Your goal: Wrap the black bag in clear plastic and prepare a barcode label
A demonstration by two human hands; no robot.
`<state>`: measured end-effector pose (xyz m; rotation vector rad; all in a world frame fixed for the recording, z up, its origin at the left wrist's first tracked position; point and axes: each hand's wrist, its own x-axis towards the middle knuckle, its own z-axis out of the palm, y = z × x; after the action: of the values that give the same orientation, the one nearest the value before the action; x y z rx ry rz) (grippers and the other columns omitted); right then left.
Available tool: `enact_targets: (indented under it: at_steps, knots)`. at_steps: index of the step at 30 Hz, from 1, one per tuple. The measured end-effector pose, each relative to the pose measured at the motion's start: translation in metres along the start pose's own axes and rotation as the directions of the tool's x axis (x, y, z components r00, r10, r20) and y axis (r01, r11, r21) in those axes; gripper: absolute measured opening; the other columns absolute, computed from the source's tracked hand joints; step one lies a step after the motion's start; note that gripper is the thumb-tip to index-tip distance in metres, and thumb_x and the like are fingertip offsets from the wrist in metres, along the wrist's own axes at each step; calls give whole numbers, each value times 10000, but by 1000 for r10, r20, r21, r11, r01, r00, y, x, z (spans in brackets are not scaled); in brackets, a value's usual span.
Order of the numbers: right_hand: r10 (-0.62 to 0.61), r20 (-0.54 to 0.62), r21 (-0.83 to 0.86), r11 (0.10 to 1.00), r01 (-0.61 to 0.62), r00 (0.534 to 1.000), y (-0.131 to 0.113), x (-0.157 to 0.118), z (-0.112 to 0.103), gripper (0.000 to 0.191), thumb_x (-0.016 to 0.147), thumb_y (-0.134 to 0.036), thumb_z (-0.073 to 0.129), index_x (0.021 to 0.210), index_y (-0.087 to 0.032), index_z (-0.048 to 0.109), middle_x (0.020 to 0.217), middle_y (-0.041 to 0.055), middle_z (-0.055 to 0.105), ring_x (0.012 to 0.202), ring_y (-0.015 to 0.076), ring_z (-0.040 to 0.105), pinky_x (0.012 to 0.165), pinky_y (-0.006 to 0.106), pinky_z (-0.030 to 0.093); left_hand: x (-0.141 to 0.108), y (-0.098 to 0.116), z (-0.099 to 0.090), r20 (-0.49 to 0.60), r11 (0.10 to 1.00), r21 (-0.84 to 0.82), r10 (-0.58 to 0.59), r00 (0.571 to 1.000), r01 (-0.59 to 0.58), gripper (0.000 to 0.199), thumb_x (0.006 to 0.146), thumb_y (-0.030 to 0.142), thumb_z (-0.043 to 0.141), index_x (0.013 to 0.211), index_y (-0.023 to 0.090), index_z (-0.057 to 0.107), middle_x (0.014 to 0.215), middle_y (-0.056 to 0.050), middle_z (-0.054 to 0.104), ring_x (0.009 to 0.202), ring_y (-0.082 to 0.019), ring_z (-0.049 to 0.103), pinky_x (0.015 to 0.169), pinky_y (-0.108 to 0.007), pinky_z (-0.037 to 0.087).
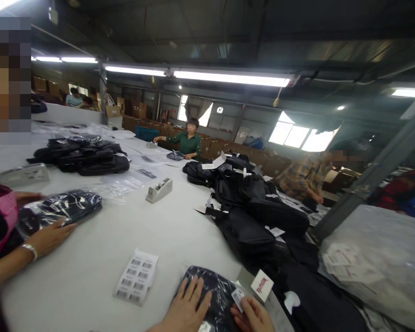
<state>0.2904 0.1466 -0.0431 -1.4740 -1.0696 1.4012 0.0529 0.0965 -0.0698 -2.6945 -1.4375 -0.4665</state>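
Note:
A dark bag in a clear plastic sleeve [219, 288] lies on the white table in front of me. Flat on top of it, fingers spread, rests my left hand [190, 306]. My right hand [254, 316] pinches a small white barcode sticker [237, 299] at the bag's right edge. Whether the sticker touches the plastic I cannot tell. Left of the bag lies a sheet of barcode stickers [137, 278]. Beside my right hand is a white card with red lettering [262, 285].
Black bags with white tags [256, 212] are heaped along the right. A tape dispenser [159, 190] stands mid-table. At left, a co-worker's hands [51, 237] touch another wrapped bag [64, 210]. More black bags [83, 154] lie behind. A large plastic sack [376, 258] sits beside a slanted post.

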Motion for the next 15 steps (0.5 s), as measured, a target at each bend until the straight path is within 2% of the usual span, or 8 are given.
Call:
enact_targets:
  at_steps: [2, 4, 5, 7, 9, 11, 15]
  knots:
    - [-11, 29, -88, 996, 14, 1000, -10, -7, -3, 520, 612, -663, 710, 816, -201, 586, 816, 46, 684, 813, 229, 704, 705, 296, 533, -5, 16, -7, -40, 1000, 24, 14, 999, -13, 918, 837, 691, 470, 1543, 236, 99, 1484, -318, 341, 1340, -514, 374, 953, -703, 417]
    - [-86, 86, -189, 977, 101, 993, -22, -20, -5, 456, 704, -636, 639, 817, -202, 556, 814, 30, 650, 792, 209, 689, 683, 289, 517, -16, 36, -8, -152, 992, 108, 81, 985, -65, 815, 871, 603, 511, 1534, 323, 130, 1486, -260, 399, 1343, -504, 383, 974, -726, 368]
    - [-136, 145, -246, 954, 169, 980, -28, -26, -5, 413, 760, -609, 585, 816, -203, 541, 799, 21, 627, 775, 197, 676, 668, 285, 506, -24, 45, -7, -224, 980, 168, 139, 965, -103, 738, 890, 526, 537, 1519, 365, 186, 1477, -203, 447, 1354, -472, 388, 1024, -724, 309]
    - [-160, 185, -291, 933, 210, 970, -37, -36, -3, 348, 776, -548, 581, 763, -206, 519, 710, -14, 572, 690, 168, 634, 612, 261, 471, -41, 59, -2, -349, 946, 275, 265, 899, -172, 608, 908, 374, 569, 1462, 422, 323, 1469, -79, 496, 1401, -386, 347, 1135, -686, 106]
    - [-161, 222, -333, 914, 230, 962, -44, -40, -1, 286, 796, -478, 579, 743, -200, 536, 668, -26, 555, 638, 140, 583, 592, 243, 439, -54, 64, 4, -410, 930, 289, 336, 848, -229, 518, 911, 354, 574, 1398, 445, 424, 1476, -10, 491, 1444, -329, 273, 1165, -639, -35]
    - [-156, 271, -375, 892, 253, 950, -49, -41, 2, 237, 813, -415, 581, 736, -191, 567, 652, -30, 559, 609, 115, 526, 570, 223, 394, -61, 63, 9, -441, 933, 257, 345, 828, -252, 447, 917, 384, 560, 1350, 458, 477, 1474, 16, 492, 1453, -302, 253, 1170, -620, -61]
    - [-128, 372, -443, 846, 297, 919, -59, -38, 12, 167, 802, -310, 608, 703, -175, 602, 621, -43, 528, 590, 90, 429, 541, 207, 312, -63, 63, 20, -446, 942, 226, 326, 833, -248, 423, 903, 406, 568, 1314, 483, 507, 1442, 31, 526, 1451, -306, 254, 1172, -625, -36]
